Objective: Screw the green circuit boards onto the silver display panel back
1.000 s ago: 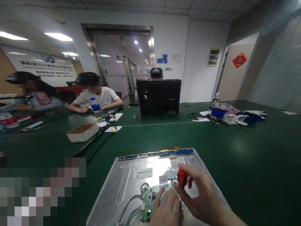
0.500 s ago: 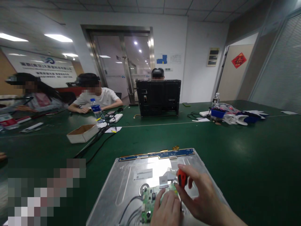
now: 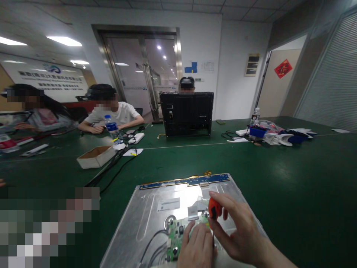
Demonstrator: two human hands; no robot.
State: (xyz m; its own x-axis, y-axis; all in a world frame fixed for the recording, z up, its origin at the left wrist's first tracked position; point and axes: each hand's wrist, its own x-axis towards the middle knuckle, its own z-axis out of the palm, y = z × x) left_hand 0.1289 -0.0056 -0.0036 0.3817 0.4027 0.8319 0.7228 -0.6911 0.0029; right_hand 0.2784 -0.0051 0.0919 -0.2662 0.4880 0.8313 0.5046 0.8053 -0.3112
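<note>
Right hand (image 3: pixel 242 227) grips the red-and-black screwdriver (image 3: pixel 214 207), its handle now showing more red than half a second ago: probably rotating in place. Left hand (image 3: pixel 196 247) covers part of the green circuit board (image 3: pixel 174 232), grip indeterminate; board lies on the metal panel (image 3: pixel 128 227).

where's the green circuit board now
In the head view, the board lies at bottom centre on the silvery panel, partly under the left hand, below and left of the orange handle in the right hand.
</note>
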